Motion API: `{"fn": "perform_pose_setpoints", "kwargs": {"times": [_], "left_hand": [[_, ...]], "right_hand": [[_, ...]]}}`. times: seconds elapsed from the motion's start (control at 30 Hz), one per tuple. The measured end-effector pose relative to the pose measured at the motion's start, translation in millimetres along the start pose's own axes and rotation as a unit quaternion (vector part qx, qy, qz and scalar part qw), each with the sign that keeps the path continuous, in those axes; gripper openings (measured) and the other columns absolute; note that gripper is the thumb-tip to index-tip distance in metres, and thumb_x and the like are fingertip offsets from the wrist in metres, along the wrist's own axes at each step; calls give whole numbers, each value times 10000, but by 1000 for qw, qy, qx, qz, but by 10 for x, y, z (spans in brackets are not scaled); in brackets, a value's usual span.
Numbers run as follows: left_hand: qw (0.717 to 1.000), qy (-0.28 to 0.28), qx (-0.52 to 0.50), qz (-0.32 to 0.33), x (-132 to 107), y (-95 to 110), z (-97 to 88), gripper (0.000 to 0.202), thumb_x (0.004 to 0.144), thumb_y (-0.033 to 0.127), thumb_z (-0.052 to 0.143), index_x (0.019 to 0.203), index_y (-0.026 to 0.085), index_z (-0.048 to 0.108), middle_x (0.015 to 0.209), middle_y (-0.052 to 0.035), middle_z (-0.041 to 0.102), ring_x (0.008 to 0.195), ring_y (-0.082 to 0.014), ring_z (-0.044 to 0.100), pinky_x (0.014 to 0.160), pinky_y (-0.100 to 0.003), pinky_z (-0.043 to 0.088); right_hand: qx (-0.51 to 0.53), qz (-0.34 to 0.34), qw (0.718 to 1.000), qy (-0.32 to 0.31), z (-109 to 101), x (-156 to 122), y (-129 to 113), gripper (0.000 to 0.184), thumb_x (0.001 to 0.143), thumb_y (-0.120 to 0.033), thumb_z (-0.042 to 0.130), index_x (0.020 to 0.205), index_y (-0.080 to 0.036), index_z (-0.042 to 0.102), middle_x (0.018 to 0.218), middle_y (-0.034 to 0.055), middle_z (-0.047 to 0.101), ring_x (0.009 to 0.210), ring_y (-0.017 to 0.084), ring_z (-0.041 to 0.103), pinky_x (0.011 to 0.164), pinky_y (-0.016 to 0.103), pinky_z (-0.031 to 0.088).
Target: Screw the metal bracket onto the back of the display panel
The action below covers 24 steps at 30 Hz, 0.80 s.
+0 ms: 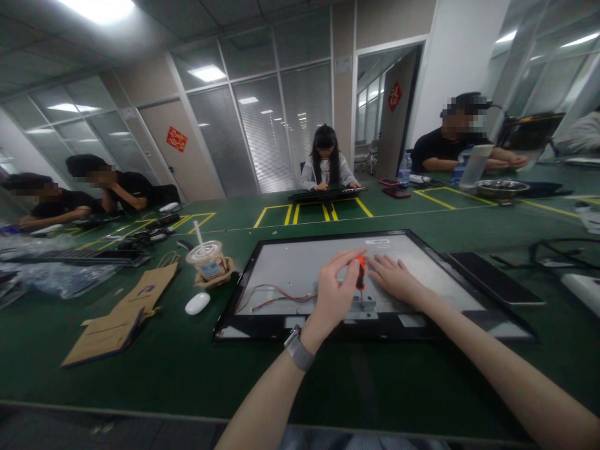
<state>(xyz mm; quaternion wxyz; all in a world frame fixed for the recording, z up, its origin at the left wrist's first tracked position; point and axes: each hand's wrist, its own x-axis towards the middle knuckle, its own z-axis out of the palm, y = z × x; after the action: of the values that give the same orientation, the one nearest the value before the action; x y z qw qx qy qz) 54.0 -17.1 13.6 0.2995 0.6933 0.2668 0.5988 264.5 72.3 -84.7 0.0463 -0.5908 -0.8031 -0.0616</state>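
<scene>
My left hand [335,289] is closed round the orange and black handle of a screwdriver [360,273]. The screwdriver stands nearly upright, its shaft pointing down at a small metal bracket [368,308]. That bracket sits by the near edge of a flat display panel [285,259] with a grey back and black frame, lying on the table. On the panel, right of the screwdriver, my right hand [394,279] rests with its fingers stretched out; whether a fingertip touches the handle I cannot tell. Thin wires [281,297] run across the panel left of the bracket.
Left of the panel are a lidded drink cup [206,257] in a carton holder, a white rounded case [197,304] and a brown paper bag [135,306]. A black phone-like slab [494,277] lies to the right. Several people sit around the green table [187,375].
</scene>
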Motion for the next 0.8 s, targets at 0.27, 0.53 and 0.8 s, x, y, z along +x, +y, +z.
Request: {"fn": "perform_pose_setpoints", "kwargs": {"times": [0.27, 0.53, 0.8], "left_hand": [[996, 78, 37, -2, 11, -44, 16, 96, 844, 258, 701, 912, 206, 744, 876, -20, 546, 797, -140, 561, 803, -306, 491], [999, 45, 4, -23, 9, -19, 8, 187, 935, 223, 559, 1056, 186, 697, 967, -60, 626, 894, -170, 611, 852, -330, 490], [998, 63, 2, -17, 19, -14, 18, 120, 866, 263, 666, 910, 189, 749, 962, -58, 582, 886, -165, 584, 818, -308, 495]], "right_hand": [[3, 8, 1000, 11, 63, 21, 33, 604, 973, -420, 196, 1487, -198, 423, 1541, 170, 398, 1396, 361, 358, 1071, 615, 321], [-3, 14, 1000, -4, 11, 11, 7, 601, 985, -427, 207, 1490, -178, 417, 1547, 167, 389, 1403, 356, 349, 1081, 588, 321], [-11, 6, 1000, 0, 31, 17, 19, 594, 989, -416, 201, 1486, -173, 420, 1534, 176, 406, 1396, 353, 360, 1074, 590, 329]]}}
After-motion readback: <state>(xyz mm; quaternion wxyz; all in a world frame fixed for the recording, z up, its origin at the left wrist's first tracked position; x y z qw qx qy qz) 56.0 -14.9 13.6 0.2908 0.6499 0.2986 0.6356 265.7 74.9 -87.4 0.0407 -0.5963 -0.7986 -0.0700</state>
